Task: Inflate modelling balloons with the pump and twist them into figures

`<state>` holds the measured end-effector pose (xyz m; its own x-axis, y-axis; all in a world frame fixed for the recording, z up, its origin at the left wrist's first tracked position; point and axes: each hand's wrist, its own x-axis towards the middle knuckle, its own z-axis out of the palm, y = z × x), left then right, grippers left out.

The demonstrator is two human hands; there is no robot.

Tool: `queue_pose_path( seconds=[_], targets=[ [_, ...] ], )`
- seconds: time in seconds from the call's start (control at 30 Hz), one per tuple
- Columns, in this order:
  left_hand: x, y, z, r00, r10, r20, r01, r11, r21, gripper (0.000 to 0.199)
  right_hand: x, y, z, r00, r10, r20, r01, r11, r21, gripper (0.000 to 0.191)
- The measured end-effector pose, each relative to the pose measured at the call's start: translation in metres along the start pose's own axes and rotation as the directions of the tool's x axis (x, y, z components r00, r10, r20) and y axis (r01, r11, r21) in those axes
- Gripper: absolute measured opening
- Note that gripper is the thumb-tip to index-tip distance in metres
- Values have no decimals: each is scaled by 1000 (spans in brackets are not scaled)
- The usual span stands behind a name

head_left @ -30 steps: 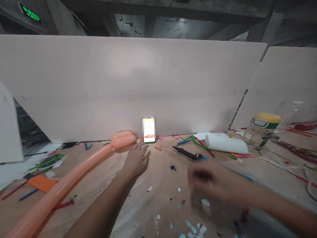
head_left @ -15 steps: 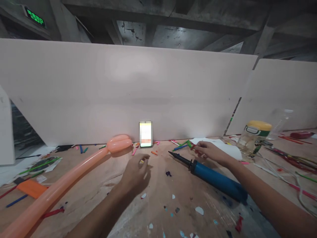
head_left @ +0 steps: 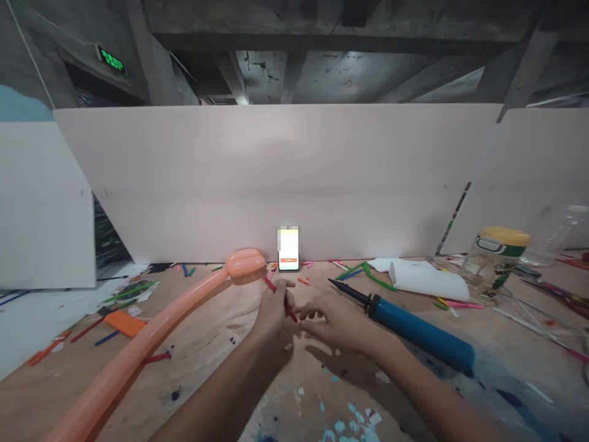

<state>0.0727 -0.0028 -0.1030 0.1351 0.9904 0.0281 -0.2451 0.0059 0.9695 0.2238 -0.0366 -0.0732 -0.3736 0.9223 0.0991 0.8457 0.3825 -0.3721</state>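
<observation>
A thin red uninflated balloon (head_left: 270, 284) runs through the fingers of my left hand (head_left: 275, 310), which is closed on it near the middle of the table. Close on the right, my right hand (head_left: 334, 319) has its fingers bent around the balloon's lower end. An inflated orange balloon (head_left: 184, 301) with a looped end lies to the left. To the right of my hands rests a blue hand pump (head_left: 421, 334), its black nozzle pointing at the back left. Behind my hands a lit phone (head_left: 289, 248) stands against the white board.
A white paper roll (head_left: 427, 281), a yellow-lidded jar (head_left: 496, 261) and a clear bottle (head_left: 559, 239) are at the right. Green and blue balloons lie behind the pump. An orange object (head_left: 122, 322) is on the left. The white board (head_left: 294, 178) spans the back.
My right hand has come from behind the pump to beside my left hand. A red balloon now shows in my left hand. The camera view has shifted left and upward.
</observation>
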Motion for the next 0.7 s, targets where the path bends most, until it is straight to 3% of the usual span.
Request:
queue_pose_path(
  seconds=[0.07,0.1,0.17,0.23,0.33,0.43,0.53,0.6,0.7],
  targets=[
    [7,4,-9,1000,-11,29,9,998,70,38,11,10,-14,990,132,-41,-134,990,-34,28],
    [11,6,-12,998,-26,61,20,995,101,38,17,16,-20,965,241,-106,-249,967,-63,29],
    [18,9,-17,987,-69,145,44,985,166,38,29,31,-30,928,340,-155,-355,931,-84,39],
    [23,13,-20,969,-112,218,58,969,238,37,39,46,-34,902,416,-119,-427,899,-99,42],
    [24,18,-24,955,-132,266,39,944,329,33,50,64,-31,893,449,25,-445,890,-97,29],
    [14,26,-25,954,-100,283,-18,922,386,30,54,68,-31,909,374,184,-377,926,-20,23],
    [0,40,-25,942,-47,332,-127,867,483,28,47,55,-39,922,244,301,-287,952,108,31],
    [-10,49,-25,927,-4,376,-224,798,559,28,37,40,-48,941,134,312,-206,955,211,34],
    [-22,59,-26,906,85,414,-362,661,657,27,19,11,-61,983,-60,176,-15,920,392,37]
  ],
)
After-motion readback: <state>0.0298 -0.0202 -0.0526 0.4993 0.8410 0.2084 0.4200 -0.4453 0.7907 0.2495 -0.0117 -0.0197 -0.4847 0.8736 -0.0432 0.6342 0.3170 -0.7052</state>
